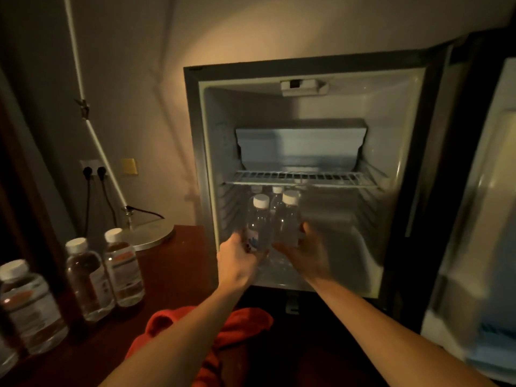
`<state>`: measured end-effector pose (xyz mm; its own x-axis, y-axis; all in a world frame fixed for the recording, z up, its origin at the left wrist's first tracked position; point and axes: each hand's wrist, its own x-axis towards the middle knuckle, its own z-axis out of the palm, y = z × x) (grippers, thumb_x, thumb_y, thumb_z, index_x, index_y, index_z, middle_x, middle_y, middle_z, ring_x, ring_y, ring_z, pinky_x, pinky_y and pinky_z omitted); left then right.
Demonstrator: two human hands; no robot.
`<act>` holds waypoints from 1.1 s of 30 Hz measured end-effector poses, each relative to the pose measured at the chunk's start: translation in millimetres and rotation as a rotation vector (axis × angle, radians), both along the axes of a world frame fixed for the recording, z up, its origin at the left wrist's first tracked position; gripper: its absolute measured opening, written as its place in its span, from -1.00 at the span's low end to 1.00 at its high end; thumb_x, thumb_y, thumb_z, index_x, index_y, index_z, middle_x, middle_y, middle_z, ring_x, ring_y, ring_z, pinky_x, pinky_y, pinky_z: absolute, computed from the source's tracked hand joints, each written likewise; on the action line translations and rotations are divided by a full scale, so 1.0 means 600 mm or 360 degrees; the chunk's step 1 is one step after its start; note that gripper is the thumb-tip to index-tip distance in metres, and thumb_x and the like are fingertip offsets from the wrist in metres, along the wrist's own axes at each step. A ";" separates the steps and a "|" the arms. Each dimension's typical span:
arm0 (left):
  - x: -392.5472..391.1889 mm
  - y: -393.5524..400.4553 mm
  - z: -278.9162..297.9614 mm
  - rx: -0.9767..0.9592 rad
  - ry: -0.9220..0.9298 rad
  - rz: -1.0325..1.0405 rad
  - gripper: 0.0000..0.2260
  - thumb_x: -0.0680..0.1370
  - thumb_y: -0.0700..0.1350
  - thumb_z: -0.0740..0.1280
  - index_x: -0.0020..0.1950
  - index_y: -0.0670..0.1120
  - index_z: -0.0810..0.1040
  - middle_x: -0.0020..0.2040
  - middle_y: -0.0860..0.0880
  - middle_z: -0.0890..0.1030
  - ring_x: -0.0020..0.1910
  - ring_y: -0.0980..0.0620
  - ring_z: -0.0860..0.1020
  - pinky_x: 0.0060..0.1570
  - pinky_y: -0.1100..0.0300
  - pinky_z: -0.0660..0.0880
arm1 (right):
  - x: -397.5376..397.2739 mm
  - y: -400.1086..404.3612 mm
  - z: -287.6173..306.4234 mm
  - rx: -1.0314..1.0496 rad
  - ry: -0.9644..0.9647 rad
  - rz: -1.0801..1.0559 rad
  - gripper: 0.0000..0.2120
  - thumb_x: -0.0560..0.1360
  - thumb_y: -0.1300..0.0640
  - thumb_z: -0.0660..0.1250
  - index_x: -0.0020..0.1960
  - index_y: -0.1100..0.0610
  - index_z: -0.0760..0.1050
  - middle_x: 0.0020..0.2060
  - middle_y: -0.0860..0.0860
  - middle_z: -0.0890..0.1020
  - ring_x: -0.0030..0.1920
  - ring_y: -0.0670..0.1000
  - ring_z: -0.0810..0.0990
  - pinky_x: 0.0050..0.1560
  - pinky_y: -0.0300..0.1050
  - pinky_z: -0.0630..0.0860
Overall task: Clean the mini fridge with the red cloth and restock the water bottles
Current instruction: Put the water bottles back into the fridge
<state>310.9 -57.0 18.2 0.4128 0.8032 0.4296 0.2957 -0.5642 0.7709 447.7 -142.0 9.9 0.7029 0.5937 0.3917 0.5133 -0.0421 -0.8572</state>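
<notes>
Restocking is judged to be under way, with wiping apparently complete: the red cloth (212, 328) lies set aside, bunched on the worktop (178, 263) below the forearms, touched by neither hand. The mini fridge (304, 174) stands with its door (480, 219) swung open to the right. The left hand (237, 261) has its grip clamped on one water bottle (258, 224), and the right hand (304, 255) has its grip closed around the base of a second bottle (287, 219); both bottles are upright, side by side, in the lower compartment beneath the wire shelf (301, 178). Two further caps (276, 189) show behind them, indicating bottles already placed at the rear. The wire shelf carries nothing, and the upper compartment holds only the pale freezer tray (301, 146). Remaining work: three bottles (89, 280) stand on the worktop at left, well apart from the fridge, not yet loaded. Door pocket contents cannot be determined.
</notes>
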 end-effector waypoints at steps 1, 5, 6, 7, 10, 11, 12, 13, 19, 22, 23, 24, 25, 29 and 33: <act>0.011 0.004 -0.003 -0.0006 -0.0006 0.0010 -0.70 0.32 0.19 0.49 -0.10 0.11 0.49 -0.24 0.15 0.59 -0.17 0.05 0.61 -0.11 0.09 0.57 | 0.004 0.004 -0.002 0.0016 0.0075 0.0075 -0.39 0.35 0.05 0.57 0.31 0.10 0.40 0.03 -0.09 0.56 0.02 -0.10 0.58 -0.09 -0.36 0.42; 0.046 0.033 -0.025 -0.0029 -0.0025 0.0072 -0.72 0.33 0.20 0.46 -0.11 0.13 0.47 -0.22 0.12 0.62 -0.15 0.01 0.63 -0.10 -0.03 0.58 | 0.027 0.037 -0.014 0.0236 0.0100 0.0165 -0.43 0.23 0.16 0.64 0.17 0.07 0.49 -0.10 -0.23 0.60 -0.15 -0.33 0.60 -0.24 -0.45 0.46; 0.051 0.040 -0.031 -0.0025 -0.0014 0.0094 -0.72 0.34 0.17 0.47 -0.10 0.12 0.47 -0.21 0.10 0.62 -0.13 -0.01 0.63 -0.08 -0.04 0.57 | 0.029 0.046 -0.019 0.0238 0.0079 0.0151 -0.39 0.17 -0.02 0.65 0.15 0.03 0.50 -0.13 -0.24 0.61 -0.16 -0.32 0.60 -0.24 -0.44 0.45; 0.055 0.045 -0.032 -0.0035 -0.0006 0.0107 -0.73 0.34 0.13 0.48 -0.08 0.10 0.47 -0.20 0.10 0.62 -0.11 -0.03 0.63 -0.05 -0.05 0.56 | 0.030 0.054 -0.022 0.0230 0.0058 0.0137 -0.30 0.12 -0.24 0.61 0.14 0.03 0.51 -0.14 -0.23 0.62 -0.17 -0.31 0.59 -0.22 -0.43 0.45; 0.066 0.063 -0.041 -0.0068 0.0018 0.0155 -0.76 0.40 0.02 0.49 -0.08 0.07 0.46 -0.18 0.06 0.62 -0.02 -0.11 0.63 0.00 0.01 0.53 | 0.039 0.073 -0.041 0.0142 -0.0118 0.0061 -0.21 0.14 -0.46 0.45 0.14 0.07 0.53 -0.17 -0.21 0.63 -0.18 -0.29 0.59 -0.25 -0.35 0.48; 0.068 0.069 -0.043 -0.0065 0.0041 0.0167 -0.77 0.42 0.01 0.48 -0.05 0.07 0.46 -0.16 0.02 0.64 0.00 -0.13 0.62 0.00 0.01 0.51 | 0.040 0.076 -0.042 0.0135 -0.0160 0.0041 -0.25 0.16 -0.45 0.45 0.13 0.05 0.54 -0.16 -0.18 0.65 -0.17 -0.26 0.60 -0.25 -0.29 0.52; 0.071 0.075 -0.046 -0.0050 0.0061 0.0169 -0.77 0.43 0.02 0.47 -0.02 0.05 0.48 -0.13 -0.01 0.65 0.03 -0.14 0.62 0.01 0.01 0.51 | 0.043 0.081 -0.046 0.0136 -0.0169 0.0023 -0.30 0.17 -0.42 0.47 0.11 0.03 0.54 -0.14 -0.16 0.65 -0.17 -0.24 0.60 -0.24 -0.25 0.54; 0.074 0.079 -0.048 -0.0044 0.0083 0.0169 -0.75 0.44 0.02 0.46 0.05 0.02 0.51 -0.09 -0.03 0.67 0.05 -0.15 0.61 0.01 0.02 0.50 | 0.043 0.084 -0.046 0.0152 -0.0180 0.0017 -0.35 0.19 -0.35 0.51 0.12 0.01 0.53 -0.13 -0.17 0.65 -0.17 -0.26 0.60 -0.24 -0.27 0.53; 0.090 0.093 -0.060 -0.0015 0.0104 0.0175 -0.45 0.49 0.01 0.44 0.43 -0.05 0.38 0.21 -0.16 0.61 0.22 -0.24 0.52 0.07 -0.01 0.45 | 0.048 0.103 -0.056 0.0266 -0.0234 -0.0051 -0.50 0.28 -0.01 0.60 0.10 -0.17 0.41 -0.12 -0.19 0.59 -0.15 -0.36 0.53 -0.21 -0.52 0.35; 0.090 0.093 -0.062 -0.0009 0.0120 0.0155 -0.41 0.49 0.01 0.44 0.47 -0.06 0.34 0.26 -0.15 0.58 0.25 -0.22 0.51 0.11 0.00 0.44 | 0.049 0.106 -0.061 0.0275 -0.0266 -0.0054 -0.48 0.29 -0.02 0.60 0.15 -0.13 0.44 -0.07 -0.18 0.58 -0.11 -0.39 0.51 -0.16 -0.54 0.34; 0.089 0.092 -0.060 -0.0023 0.0141 0.0160 -0.41 0.49 0.01 0.44 0.47 -0.06 0.33 0.27 -0.15 0.58 0.25 -0.22 0.51 0.12 0.00 0.44 | 0.048 0.105 -0.060 0.0277 -0.0270 -0.0055 -0.48 0.29 -0.03 0.61 0.17 -0.07 0.46 -0.05 -0.17 0.58 -0.10 -0.39 0.51 -0.16 -0.54 0.34; 0.088 0.092 -0.059 -0.0035 0.0155 0.0170 -0.41 0.49 0.02 0.44 0.46 -0.06 0.34 0.27 -0.14 0.58 0.25 -0.22 0.51 0.12 0.01 0.44 | 0.047 0.103 -0.059 0.0284 -0.0273 -0.0049 -0.47 0.28 -0.04 0.61 0.16 -0.02 0.48 -0.04 -0.17 0.60 -0.08 -0.38 0.53 -0.14 -0.53 0.36; 0.085 0.090 -0.055 -0.0051 0.0168 0.0176 -0.43 0.49 0.02 0.44 0.44 -0.07 0.36 0.25 -0.14 0.59 0.23 -0.21 0.52 0.12 0.01 0.44 | 0.046 0.101 -0.057 0.0296 -0.0269 -0.0042 -0.46 0.27 -0.05 0.62 0.16 0.02 0.50 -0.01 -0.17 0.61 -0.05 -0.35 0.55 -0.12 -0.50 0.39; 0.053 0.069 -0.045 0.0010 0.0095 0.0036 -0.60 0.48 0.05 0.43 0.27 -0.01 0.46 0.03 -0.03 0.66 0.00 -0.07 0.63 -0.09 0.15 0.51 | 0.028 0.078 -0.051 0.0280 -0.0208 -0.0060 -0.48 0.23 -0.09 0.61 0.13 -0.08 0.52 -0.07 -0.19 0.64 -0.01 -0.20 0.62 -0.10 -0.43 0.46; 0.001 0.040 -0.035 -0.0061 0.0285 0.0043 -0.51 0.45 0.21 0.42 0.26 -0.03 0.48 0.03 -0.08 0.65 0.01 -0.15 0.61 -0.04 0.05 0.56 | -0.016 0.045 -0.052 0.0024 -0.0110 -0.0123 -0.33 0.29 -0.09 0.56 0.30 0.09 0.43 0.15 -0.03 0.57 0.15 -0.05 0.54 0.02 -0.34 0.37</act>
